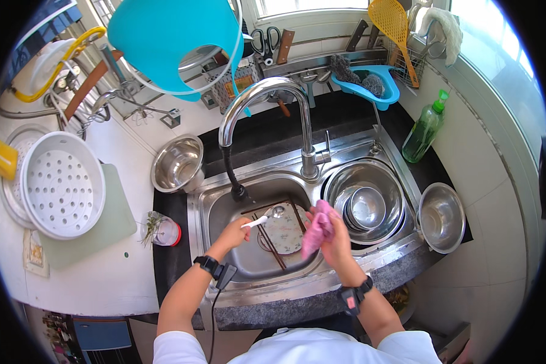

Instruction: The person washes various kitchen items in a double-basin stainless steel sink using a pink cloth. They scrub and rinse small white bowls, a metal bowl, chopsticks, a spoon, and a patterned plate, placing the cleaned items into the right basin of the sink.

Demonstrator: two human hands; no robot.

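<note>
Over the left basin of a stainless steel sink [218, 268], my left hand [233, 234] grips the white handle of a metal-bowled spoon [256, 222]. My right hand [336, 239] holds a bunched pink cloth [317, 230] above the basin's right side. Beneath the hands, a patterned white plate [284, 234] lies in the basin, with brown chopsticks [269, 245] across and around it. A chrome faucet [266, 86] arches above, its black hose end over the basin's back left. In the right basin, a large steel bowl [396, 191] holds several smaller stacked bowls [367, 208].
Steel bowls stand left [177, 164] and right [441, 218] of the sink. A glass jar with plant stems [166, 231] is near its left rim. A green spray bottle [423, 132] stands at right; a turquoise plastic item [159, 36] hangs overhead. A white perforated steamer [63, 182] sits far left.
</note>
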